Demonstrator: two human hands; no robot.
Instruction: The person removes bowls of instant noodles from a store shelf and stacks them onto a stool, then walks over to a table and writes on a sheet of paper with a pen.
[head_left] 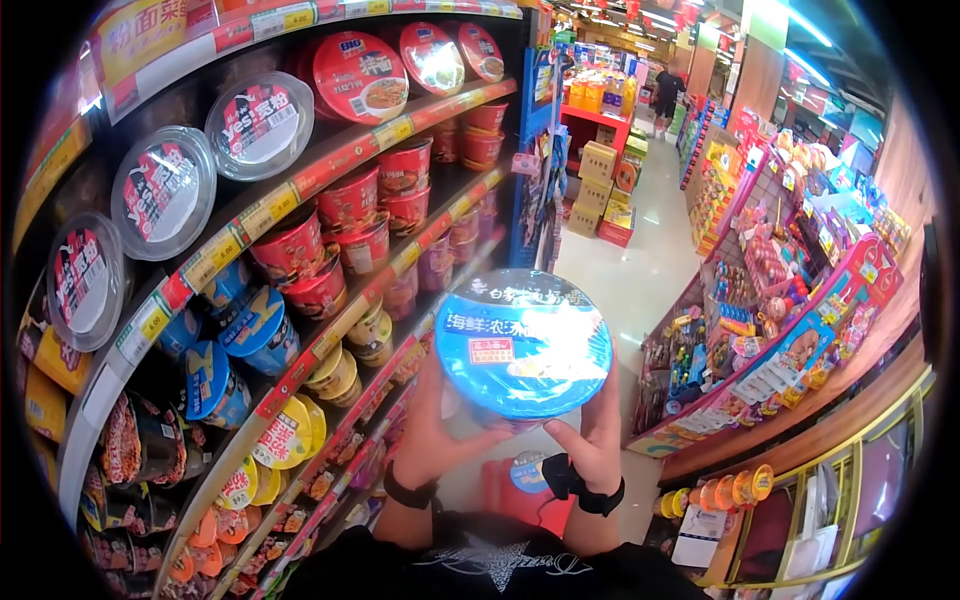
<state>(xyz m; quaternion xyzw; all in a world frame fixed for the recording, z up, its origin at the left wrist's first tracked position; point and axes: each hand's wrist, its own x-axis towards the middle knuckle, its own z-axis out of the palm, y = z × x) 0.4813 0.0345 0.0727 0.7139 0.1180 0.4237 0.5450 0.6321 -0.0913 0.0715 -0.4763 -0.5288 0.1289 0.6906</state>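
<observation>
A round instant noodle bowl with a shiny blue lid [500, 350] is held up in front of the chest, its lid facing the camera and partly washed out by glare. My left hand [435, 430] grips the bowl's left side. My right hand [592, 425] holds the opposite side, its thumb near the lower rim. Dark bands circle both wrists. Below the hands is a red container [505, 497] with another blue-lidded bowl [532, 473] in it, partly hidden by the right wrist.
Curved shelves [290, 195] of noodle bowls and cups rise on the left. On the right stands a rack [750, 290] of small colourful goods. A tiled aisle [632, 265] runs between them, past stacked cartons [597, 180], towards a distant person [665, 95].
</observation>
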